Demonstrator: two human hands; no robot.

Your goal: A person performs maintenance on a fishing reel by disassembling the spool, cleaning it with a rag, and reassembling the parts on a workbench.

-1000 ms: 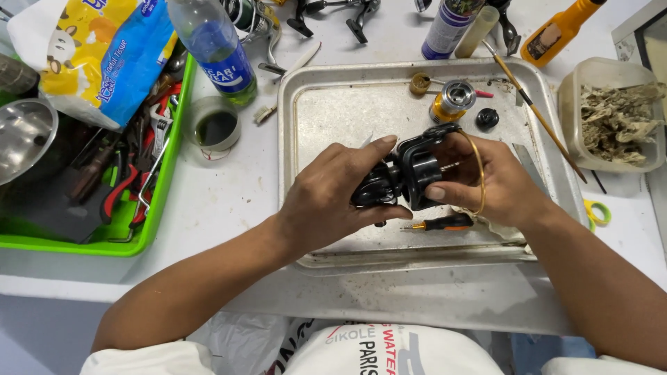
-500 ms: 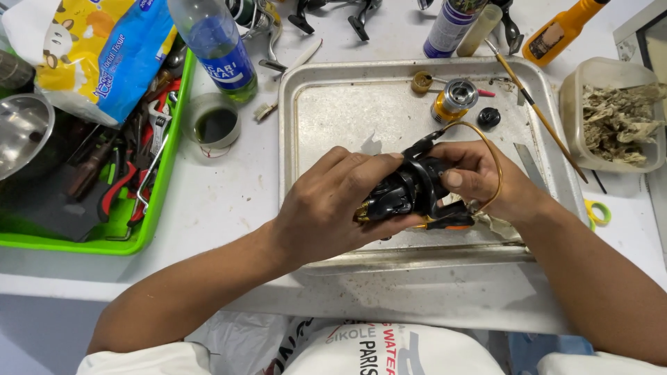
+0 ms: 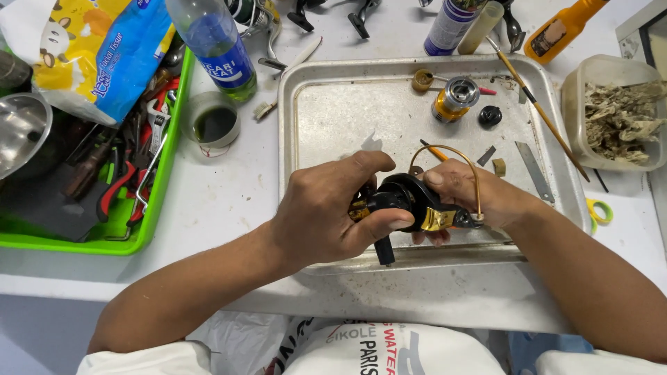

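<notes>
Reel, black and gold, sits gripped between our left hand and right hand, fingers wrapped tight, low over the metal tray. On it nearby lie a spool, black knob and brush; a green toolbox crowds the counter leftward.

Tray: metal, holds spool, black cap, brush
Green bin: pliers, tools
Bottle: blue label, beside cup
Tub: dirty scraps
Tissue pack: top left
</notes>
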